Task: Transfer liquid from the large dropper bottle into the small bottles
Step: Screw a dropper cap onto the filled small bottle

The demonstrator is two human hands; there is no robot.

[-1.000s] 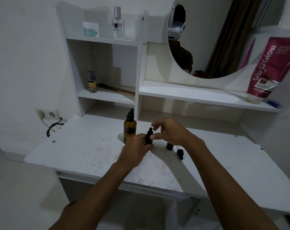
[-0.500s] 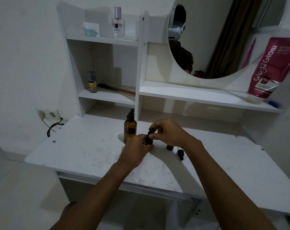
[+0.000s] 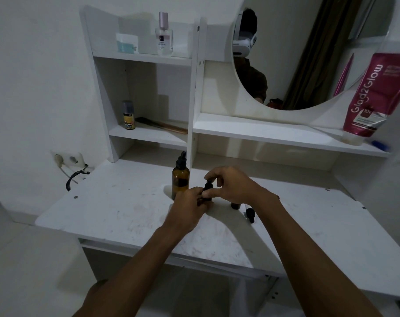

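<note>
On the scuffed white desk the large dropper bottle, round amber glass with a black rubber bulb, stands upright. Just right of it the hands meet: the left hand grips a small bottle, dark, and the right hand pinches its dropper cap. Further right lies a loose dropper.
</note>
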